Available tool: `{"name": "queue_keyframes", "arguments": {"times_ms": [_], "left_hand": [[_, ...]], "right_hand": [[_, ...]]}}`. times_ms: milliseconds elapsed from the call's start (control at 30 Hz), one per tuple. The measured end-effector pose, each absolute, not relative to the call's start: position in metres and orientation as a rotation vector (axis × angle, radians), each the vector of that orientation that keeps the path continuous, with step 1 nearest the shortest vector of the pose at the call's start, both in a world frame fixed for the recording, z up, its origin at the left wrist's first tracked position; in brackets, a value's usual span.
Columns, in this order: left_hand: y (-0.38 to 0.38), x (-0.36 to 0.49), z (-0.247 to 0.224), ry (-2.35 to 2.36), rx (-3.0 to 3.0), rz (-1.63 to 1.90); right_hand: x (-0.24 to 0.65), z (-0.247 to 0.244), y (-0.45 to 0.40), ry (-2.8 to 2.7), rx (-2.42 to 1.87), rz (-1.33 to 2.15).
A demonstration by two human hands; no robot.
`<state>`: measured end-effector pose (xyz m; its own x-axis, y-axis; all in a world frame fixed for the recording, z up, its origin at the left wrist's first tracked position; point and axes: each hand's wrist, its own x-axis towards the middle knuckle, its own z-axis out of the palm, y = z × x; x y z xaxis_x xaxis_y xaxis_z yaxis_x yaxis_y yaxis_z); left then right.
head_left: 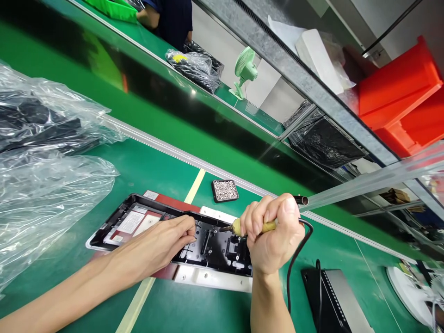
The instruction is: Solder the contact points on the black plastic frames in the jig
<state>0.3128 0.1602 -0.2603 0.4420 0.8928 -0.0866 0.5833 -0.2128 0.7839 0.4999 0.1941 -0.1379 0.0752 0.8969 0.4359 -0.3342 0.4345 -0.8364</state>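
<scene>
A long black plastic housing [217, 252] lies on a red and metal fixture [213, 277] on the green bench. My right hand [272, 231] is wrapped round a yellow-handled tool [237, 227] with a cord, its metal tip pointing left above the housing. My left hand [173, 238] rests over the housing's middle, fingertips pinched together; whatever they hold, if anything, is too small to name. Just behind the housing sits a small black tray [225, 190] full of tiny metal pieces.
Clear plastic bags [52, 185] with black parts cover the left side. A black and grey device [333, 300] and a white round object [409, 296] lie at right. A metal rail [194, 162] runs behind; red bins [398, 92] sit above. Another person's arm [150, 17] is beyond.
</scene>
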Motion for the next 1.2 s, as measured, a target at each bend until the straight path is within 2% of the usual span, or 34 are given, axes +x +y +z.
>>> {"name": "queue_keyframes", "arguments": {"times_ms": [1200], "left_hand": [[0.1598, 0.3150, -0.2592, 1.250, 1.945, 0.617]], "right_hand": [[0.4903, -0.1424, 0.1962, -1.166, -0.672, 1.071]]}}
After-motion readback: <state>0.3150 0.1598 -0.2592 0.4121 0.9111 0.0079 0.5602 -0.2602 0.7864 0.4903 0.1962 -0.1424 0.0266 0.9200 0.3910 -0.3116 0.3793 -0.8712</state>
